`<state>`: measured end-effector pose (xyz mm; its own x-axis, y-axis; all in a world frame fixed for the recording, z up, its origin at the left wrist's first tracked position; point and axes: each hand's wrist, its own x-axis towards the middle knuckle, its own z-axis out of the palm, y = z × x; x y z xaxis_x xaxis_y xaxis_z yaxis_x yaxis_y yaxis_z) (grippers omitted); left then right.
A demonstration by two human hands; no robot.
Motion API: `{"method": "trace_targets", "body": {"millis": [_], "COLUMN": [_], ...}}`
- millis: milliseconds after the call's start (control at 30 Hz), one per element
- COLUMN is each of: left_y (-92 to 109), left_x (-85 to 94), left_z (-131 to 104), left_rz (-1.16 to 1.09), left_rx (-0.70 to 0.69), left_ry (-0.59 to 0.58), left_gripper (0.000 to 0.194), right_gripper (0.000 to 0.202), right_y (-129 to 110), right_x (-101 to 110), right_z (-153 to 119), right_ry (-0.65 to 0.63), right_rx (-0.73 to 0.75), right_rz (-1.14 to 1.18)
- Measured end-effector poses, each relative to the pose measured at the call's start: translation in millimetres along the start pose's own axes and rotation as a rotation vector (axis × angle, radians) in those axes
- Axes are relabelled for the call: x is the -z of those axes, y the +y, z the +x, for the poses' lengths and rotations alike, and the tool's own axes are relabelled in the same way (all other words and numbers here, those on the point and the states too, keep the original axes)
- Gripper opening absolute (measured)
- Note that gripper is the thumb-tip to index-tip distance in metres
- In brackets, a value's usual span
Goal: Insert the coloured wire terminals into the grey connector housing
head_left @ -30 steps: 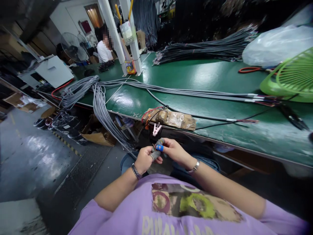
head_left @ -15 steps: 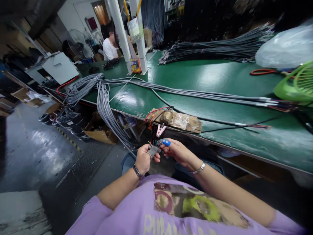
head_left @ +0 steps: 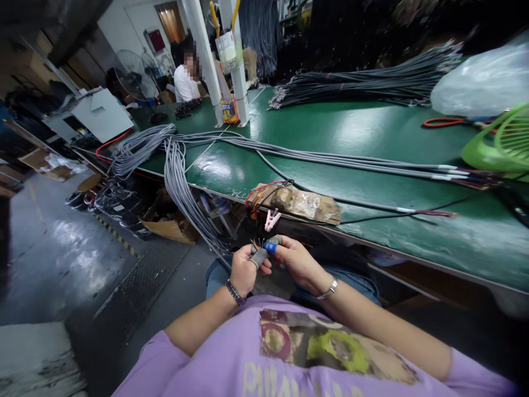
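Observation:
Over my lap, my left hand (head_left: 247, 264) is closed on the end of a grey cable, whose thin coloured wires (head_left: 257, 243) fan out above the thumb. My right hand (head_left: 289, 253) pinches at those wires from the right, fingertips touching or almost touching the left ones. Grey covers sit on some fingertips of both hands, and a blue wrap is on a right finger. The bundle of grey cables (head_left: 177, 171) drops off the table edge toward my left hand. A pink clip (head_left: 271, 220) hangs just beyond my hands, on a taped wooden block (head_left: 309, 203).
Grey cables (head_left: 330, 158) stretch across the green table (head_left: 355, 129). Dark cable bundles (head_left: 355, 82), a plastic bag (head_left: 483, 80) and a green fan-like guard (head_left: 504, 140) lie at the right and back. White posts (head_left: 239, 82) rise from the table. A person (head_left: 185, 80) sits beyond.
My right hand has shifted slightly left and turned, bringing the blue-wrapped finger against the wires. The left hand stays nearly still, holding the cable end.

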<state>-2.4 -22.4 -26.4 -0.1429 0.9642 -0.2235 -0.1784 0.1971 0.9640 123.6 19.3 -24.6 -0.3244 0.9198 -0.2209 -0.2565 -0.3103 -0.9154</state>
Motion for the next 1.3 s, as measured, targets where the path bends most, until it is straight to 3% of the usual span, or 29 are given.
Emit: {"method": "trace_targets", "body": {"millis": [233,433,667,800,933,1300], "left_y": [3,9,21,29,32,24], "left_x": [-1.6,6.0,4.1,-0.5,-3.9,-6.0], "left_z": [0,3,9,18,25,28], "left_rz": [-0.093,-0.102,-0.109,-0.14,-0.17,-0.154], "left_rx": [0.012,-0.02,-0.052,-0.002,0.054,0.111], "left_ry": [0.057,0.07,-0.039,-0.141,-0.213,-0.233], "left_gripper": [0.029,0.028,0.031,0.034,0.034,0.036], "right_gripper": [0.023,0.025,0.036,0.04,0.049,0.048], "right_y": [4,-1,-19,-24,-18,-16], "right_x": [-4,8,21,17,10,-4], "right_z": [-3,4,28,38,41,46], "right_ry": [0.029,-0.004,-0.003,-0.109,-0.109,-0.092], "right_rx": [-0.001,-0.053,-0.175,-0.069,0.075,-0.013], "right_rz": [0.104,0.214,0.345,0.308,0.264,0.462]}}
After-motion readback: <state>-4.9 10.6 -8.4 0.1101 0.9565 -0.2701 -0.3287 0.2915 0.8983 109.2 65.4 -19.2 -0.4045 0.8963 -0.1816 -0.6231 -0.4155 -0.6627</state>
